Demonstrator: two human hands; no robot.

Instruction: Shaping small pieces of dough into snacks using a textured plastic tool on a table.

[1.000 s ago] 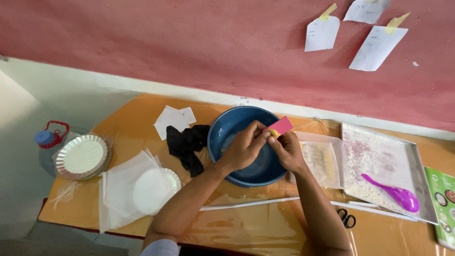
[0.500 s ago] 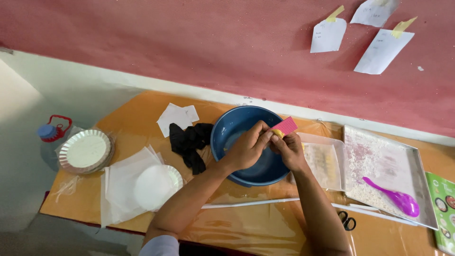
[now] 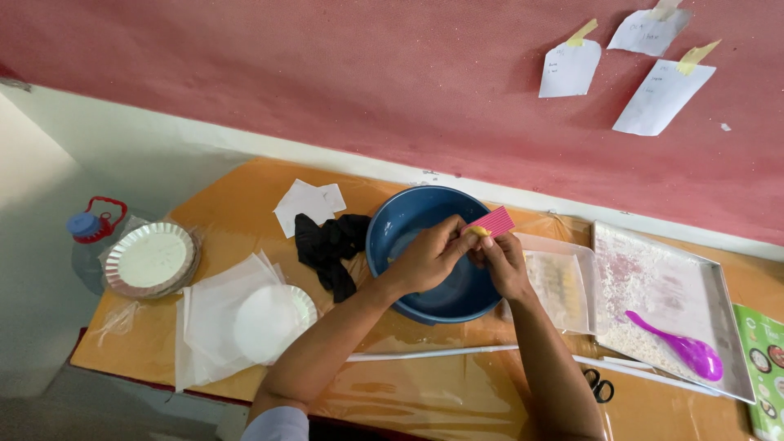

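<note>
Three paper notes (image 3: 569,69) on wall, two foil plates (image 3: 149,259), one blue bowl (image 3: 400,224).

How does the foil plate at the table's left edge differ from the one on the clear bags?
The left foil plate sits at the table's edge beside a water jug, and looks like the top of a small stack; the other plate lies nearer the blue bowl, on clear bags. The left plate's fluted silver rim shows all round; the other's shows only partly. Both are round and pale inside.

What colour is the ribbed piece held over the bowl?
Bright pink, with fine parallel ridges: the ribbed piece, held by both hands above the blue bowl, in the head view.
</note>
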